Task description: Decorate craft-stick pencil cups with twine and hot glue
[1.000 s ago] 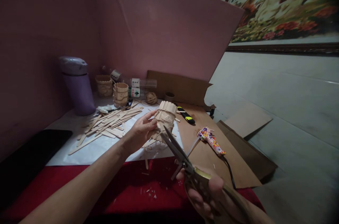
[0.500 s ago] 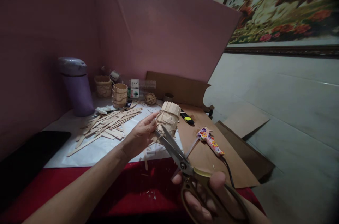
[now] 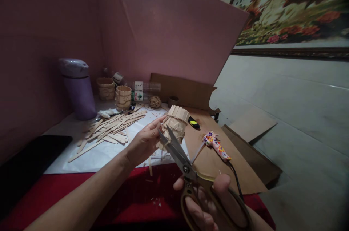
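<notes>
My left hand [image 3: 145,137] grips a small popsicle-stick cup [image 3: 178,116] by its left side. The cup leans over the white paper, with twine wound round it and short stick pieces on its wall. My right hand [image 3: 203,202] is closed round the handles of a pair of scissors [image 3: 185,169]. Their blades are parted, with the tips at the lower part of the cup, close to my left fingers. Whether anything lies between the blades is too small to tell. A floral-patterned glue gun [image 3: 216,146] lies to the right of the scissors.
Popsicle sticks [image 3: 114,125] lie in a pile on white paper [image 3: 68,162]. Behind them stand a purple bottle [image 3: 79,92] and two finished-looking stick cups [image 3: 123,98]. A twine ball [image 3: 155,102], plastic bottles [image 3: 147,86] and a utility knife [image 3: 193,122] are farther back. Cardboard [image 3: 245,176] covers the right side.
The cup has tilted a little more and shifted slightly right in my left hand. My right hand and the scissors have moved slightly left, with the blades still apart.
</notes>
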The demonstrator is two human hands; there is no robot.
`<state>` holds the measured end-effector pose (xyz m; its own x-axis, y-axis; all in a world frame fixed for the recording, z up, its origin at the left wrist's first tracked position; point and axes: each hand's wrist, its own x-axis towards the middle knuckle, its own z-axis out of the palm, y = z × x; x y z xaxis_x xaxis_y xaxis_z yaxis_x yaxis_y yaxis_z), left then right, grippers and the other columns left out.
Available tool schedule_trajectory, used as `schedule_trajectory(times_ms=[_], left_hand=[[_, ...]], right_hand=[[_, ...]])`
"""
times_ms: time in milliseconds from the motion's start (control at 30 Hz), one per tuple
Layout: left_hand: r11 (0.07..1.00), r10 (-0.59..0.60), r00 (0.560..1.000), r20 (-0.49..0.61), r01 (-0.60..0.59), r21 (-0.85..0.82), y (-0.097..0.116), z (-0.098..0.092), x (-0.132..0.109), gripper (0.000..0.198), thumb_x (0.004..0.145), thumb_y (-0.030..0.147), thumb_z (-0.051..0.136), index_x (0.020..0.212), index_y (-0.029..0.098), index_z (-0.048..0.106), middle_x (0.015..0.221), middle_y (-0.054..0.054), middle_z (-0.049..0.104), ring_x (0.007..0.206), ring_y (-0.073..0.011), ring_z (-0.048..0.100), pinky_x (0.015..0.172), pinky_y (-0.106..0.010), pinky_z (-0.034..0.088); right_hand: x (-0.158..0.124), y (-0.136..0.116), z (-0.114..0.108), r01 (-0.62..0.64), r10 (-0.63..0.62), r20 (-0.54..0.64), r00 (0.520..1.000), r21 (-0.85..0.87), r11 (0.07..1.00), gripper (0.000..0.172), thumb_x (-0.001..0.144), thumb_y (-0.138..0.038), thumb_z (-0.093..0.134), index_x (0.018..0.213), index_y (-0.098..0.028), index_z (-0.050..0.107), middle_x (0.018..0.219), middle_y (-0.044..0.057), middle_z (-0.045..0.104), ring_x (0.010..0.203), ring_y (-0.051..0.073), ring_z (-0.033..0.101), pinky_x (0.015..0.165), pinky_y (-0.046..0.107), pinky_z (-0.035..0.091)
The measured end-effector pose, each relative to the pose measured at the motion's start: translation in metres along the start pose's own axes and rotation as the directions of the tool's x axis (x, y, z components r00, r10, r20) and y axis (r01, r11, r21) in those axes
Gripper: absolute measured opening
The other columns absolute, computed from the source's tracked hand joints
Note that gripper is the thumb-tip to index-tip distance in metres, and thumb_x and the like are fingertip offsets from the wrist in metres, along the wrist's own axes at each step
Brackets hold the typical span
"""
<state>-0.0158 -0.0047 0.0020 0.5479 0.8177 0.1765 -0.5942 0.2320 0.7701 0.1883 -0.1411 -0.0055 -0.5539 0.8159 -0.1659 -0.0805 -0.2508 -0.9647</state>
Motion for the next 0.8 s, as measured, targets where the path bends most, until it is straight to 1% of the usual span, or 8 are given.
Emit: schedule_trajectory(times_ms=[33,67,100,200,300,500,633,800], left_hand=[[1.0,-0.002,1.0,-0.014,0.002,0.001,0.0,0.0,0.0,0.061,0.072,0.032,0.081,0.128,0.017,0.062,0.106,-0.009,0.07,0.086,-0.0184,0.064,0.074,-0.026,0.048],[1.0,-0.004,1.0,-0.026,0.004,0.0,0.0,0.0,-0.001,0.06,0.073,0.031,0.081,0.128,0.017,0.061,0.106,-0.009,0.07,0.086,-0.0185,0.065,0.074,-0.026,0.048],[1.0,-0.007,0.999,-0.034,0.007,-0.002,0.0,0.0,-0.001,0.06,0.074,0.03,0.081,0.129,0.017,0.061,0.106,-0.009,0.07,0.087,-0.0188,0.065,0.075,-0.027,0.047],[1.0,-0.009,0.999,-0.039,0.009,-0.003,0.0,0.001,-0.002,0.06,0.074,0.03,0.081,0.129,0.017,0.061,0.108,-0.009,0.071,0.09,-0.0204,0.066,0.078,-0.028,0.048],[1.0,-0.01,0.999,-0.047,0.01,0.005,-0.001,0.002,-0.002,0.058,0.075,0.03,0.081,0.128,0.018,0.062,0.11,-0.009,0.071,0.094,-0.021,0.066,0.082,-0.029,0.048],[1.0,-0.019,0.998,-0.063,0.019,-0.012,-0.002,0.0,0.0,0.065,0.068,0.032,0.086,0.128,0.018,0.062,0.114,-0.01,0.071,0.096,-0.0225,0.067,0.085,-0.031,0.05],[1.0,-0.015,0.998,-0.062,0.015,-0.012,-0.001,0.0,0.002,0.065,0.069,0.03,0.084,0.129,0.018,0.062,0.115,-0.01,0.071,0.097,-0.0229,0.068,0.083,-0.031,0.051],[0.999,0.047,0.976,-0.211,-0.044,0.019,0.0,-0.003,0.006,0.046,0.081,0.022,0.075,0.125,0.017,0.061,0.112,-0.008,0.071,0.089,-0.0164,0.068,0.075,-0.025,0.054]], right_hand=[[0.005,0.006,-0.002,0.029,-0.029,-0.004,1.0,0.053,0.998,0.095,0.069,-0.097,0.031,0.119,-0.024,0.065,0.065,-0.003,0.042,0.051,0.008,0.033,0.05,0.023,0.033],[0.01,0.011,-0.004,0.067,-0.074,0.037,0.997,0.175,0.982,0.095,0.067,-0.097,0.04,0.117,-0.021,0.065,0.061,-0.005,0.04,0.045,0.006,0.029,0.045,0.02,0.029],[0.013,0.014,-0.006,0.067,-0.083,0.051,0.995,0.258,0.964,0.093,0.066,-0.094,0.047,0.117,-0.018,0.065,0.061,-0.006,0.04,0.043,0.004,0.025,0.042,0.018,0.026],[0.017,0.018,-0.012,-0.052,0.021,0.091,0.996,0.35,0.935,0.095,0.055,-0.088,0.066,0.117,-0.017,0.066,0.064,-0.007,0.042,0.044,0.002,0.024,0.039,0.015,0.021],[0.015,0.015,-0.015,-0.129,0.099,0.101,0.99,0.351,0.927,0.094,0.05,-0.086,0.072,0.115,-0.018,0.067,0.064,-0.008,0.041,0.044,0.001,0.025,0.038,0.014,0.02],[0.011,0.014,-0.01,-0.063,0.06,0.017,0.998,0.284,0.957,0.086,0.06,-0.084,0.068,0.116,-0.018,0.065,0.063,-0.01,0.038,0.043,0.0,0.024,0.037,0.012,0.021],[0.017,0.013,-0.008,-0.013,0.022,-0.04,0.999,0.216,0.976,0.084,0.063,-0.083,0.068,0.115,-0.016,0.063,0.062,-0.01,0.04,0.04,0.0,0.027,0.034,0.012,0.023],[0.031,0.017,-0.014,0.058,-0.055,-0.027,0.998,0.13,0.99,0.089,0.065,-0.082,0.068,0.121,-0.014,0.059,0.061,-0.009,0.046,0.037,0.0,0.027,0.034,0.014,0.022]])
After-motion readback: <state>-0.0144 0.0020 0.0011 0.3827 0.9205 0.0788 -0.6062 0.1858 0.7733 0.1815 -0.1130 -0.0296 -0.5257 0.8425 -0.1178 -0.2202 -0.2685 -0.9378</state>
